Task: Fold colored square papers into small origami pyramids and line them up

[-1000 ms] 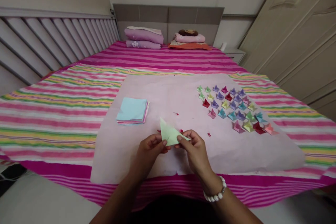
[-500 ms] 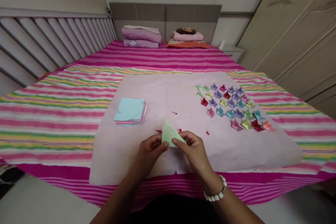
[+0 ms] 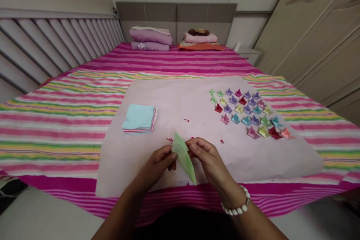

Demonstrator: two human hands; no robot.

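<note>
A folded piece of light green paper [image 3: 182, 157] is held up between my hands, its long point hanging down toward me. My left hand [image 3: 160, 163] pinches its left edge between thumb and fingers. At the paper's upper right edge, my right hand [image 3: 204, 155] has thumb and fingertips closed on a flap; a white bead bracelet circles that wrist. To the left lies a stack of square paper sheets [image 3: 140, 117], light blue on top with pink and white edges below. Small red paper scraps [image 3: 170, 140] lie around the hands.
Several rows of small folded paper figures [image 3: 247, 109] in many colours stand at the right. All this rests on a large pale sheet [image 3: 174, 97] over a striped bedspread [image 3: 70, 120]. Folded bedding [image 3: 150, 39] is piled by the headboard [image 3: 161, 15].
The green paper has turned from an upright triangle to a slanted shape pointing down toward me. My right hand has moved from its lower right corner up to its upper right edge.
</note>
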